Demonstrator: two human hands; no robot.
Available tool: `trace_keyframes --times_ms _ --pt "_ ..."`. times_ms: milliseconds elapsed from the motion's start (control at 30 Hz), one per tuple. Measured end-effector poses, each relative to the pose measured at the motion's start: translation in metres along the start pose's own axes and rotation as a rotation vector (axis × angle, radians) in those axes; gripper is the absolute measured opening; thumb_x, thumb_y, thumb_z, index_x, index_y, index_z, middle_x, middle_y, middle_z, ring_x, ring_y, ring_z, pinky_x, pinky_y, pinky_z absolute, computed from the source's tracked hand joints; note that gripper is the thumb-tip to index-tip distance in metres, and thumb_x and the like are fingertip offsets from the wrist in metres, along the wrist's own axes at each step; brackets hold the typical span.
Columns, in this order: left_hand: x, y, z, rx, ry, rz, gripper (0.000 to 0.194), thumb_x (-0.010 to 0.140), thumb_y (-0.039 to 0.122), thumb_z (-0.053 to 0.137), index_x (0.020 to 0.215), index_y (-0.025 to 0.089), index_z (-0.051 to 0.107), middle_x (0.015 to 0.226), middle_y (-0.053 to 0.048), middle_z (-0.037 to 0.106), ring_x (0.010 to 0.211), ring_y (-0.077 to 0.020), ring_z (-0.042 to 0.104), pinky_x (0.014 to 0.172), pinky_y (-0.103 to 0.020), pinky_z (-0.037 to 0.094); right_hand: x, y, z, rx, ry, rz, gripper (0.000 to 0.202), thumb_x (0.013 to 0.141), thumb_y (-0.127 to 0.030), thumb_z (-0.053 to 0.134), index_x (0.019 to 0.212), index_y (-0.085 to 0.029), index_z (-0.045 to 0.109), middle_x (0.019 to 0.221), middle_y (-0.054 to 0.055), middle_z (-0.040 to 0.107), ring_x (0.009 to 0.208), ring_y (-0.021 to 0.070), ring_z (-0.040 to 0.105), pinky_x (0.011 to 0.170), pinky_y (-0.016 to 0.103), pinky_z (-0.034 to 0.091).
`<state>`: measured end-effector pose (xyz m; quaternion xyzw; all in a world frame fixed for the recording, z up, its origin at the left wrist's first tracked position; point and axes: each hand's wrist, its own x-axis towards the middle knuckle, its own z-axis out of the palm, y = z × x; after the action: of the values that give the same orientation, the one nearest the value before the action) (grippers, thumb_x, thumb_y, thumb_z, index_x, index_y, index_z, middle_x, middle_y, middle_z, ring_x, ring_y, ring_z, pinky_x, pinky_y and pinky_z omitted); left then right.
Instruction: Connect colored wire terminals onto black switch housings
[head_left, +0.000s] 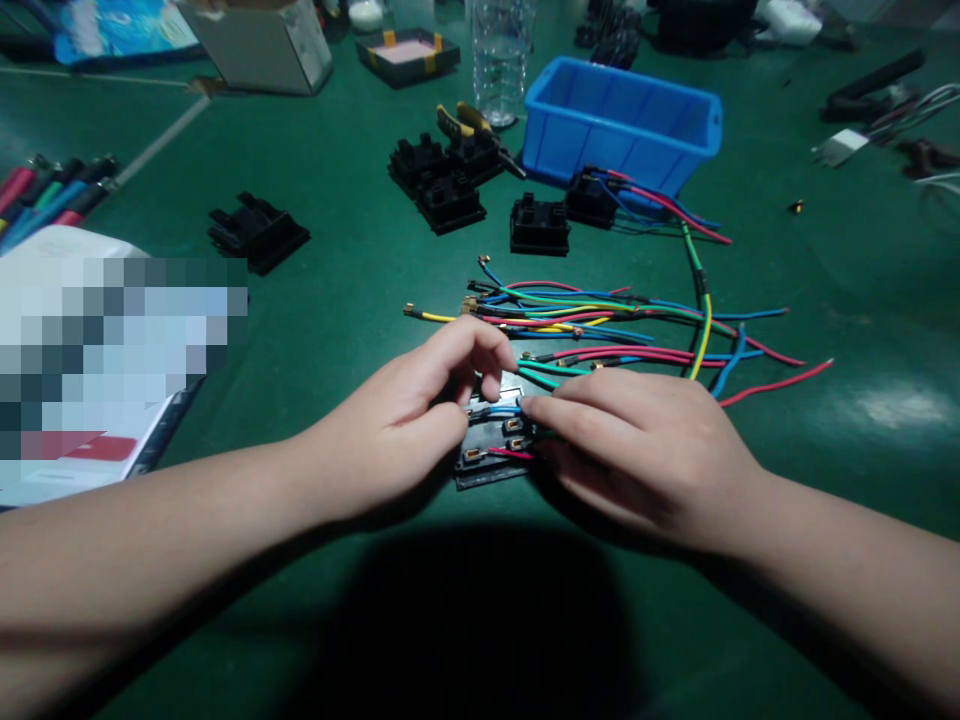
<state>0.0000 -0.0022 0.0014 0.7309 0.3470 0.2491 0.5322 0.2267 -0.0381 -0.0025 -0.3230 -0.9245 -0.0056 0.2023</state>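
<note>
Between both hands [420, 405] [645, 445]; black housing [491, 437]

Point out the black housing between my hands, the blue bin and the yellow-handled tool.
Black housing [489, 437]: head view, on its upward face among the metal terminals.
Blue bin [611, 150]: head view, on its near wall.
Yellow-handled tool [472, 116]: head view, on one of its handles.

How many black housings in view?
7: one housing between the left hand and right hand, one alone at left, three clustered left of the blue bin, two in front of it. Others may be hidden.
</note>
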Motion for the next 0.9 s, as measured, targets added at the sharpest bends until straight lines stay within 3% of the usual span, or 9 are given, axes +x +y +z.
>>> trace_keyframes --times_ms 400,900 --pt "-0.001 -0.0066 -0.0002 -0.044 0.009 -0.015 0.038 0.073 0.005 0.04 0.106 0.02 0.05 0.092 0.002 0.055 0.085 -0.0141 0.051 0.075 -0.03 0.04 0.0005 -0.0004 0.0 0.01 -0.001 0.0 0.022 0.096 -0.019 0.051 0.11 -0.012 0.066 0.09 0.009 0.071 0.074 0.0167 0.063 0.063 0.028 0.046" --pt "0.0009 -0.0003 0.0 0.018 -0.027 -0.028 0.039 0.072 0.006 0.039 0.106 0.02 0.049 0.091 0.001 0.054 0.087 -0.0169 0.052 0.076 -0.031 0.041 0.0006 -0.0008 0.0001 0.034 -0.007 0.016 0.02 0.095 -0.019 0.052 0.109 -0.014 0.065 0.092 0.01 0.071 0.08 0.0166 0.065 0.067 0.026 0.049"
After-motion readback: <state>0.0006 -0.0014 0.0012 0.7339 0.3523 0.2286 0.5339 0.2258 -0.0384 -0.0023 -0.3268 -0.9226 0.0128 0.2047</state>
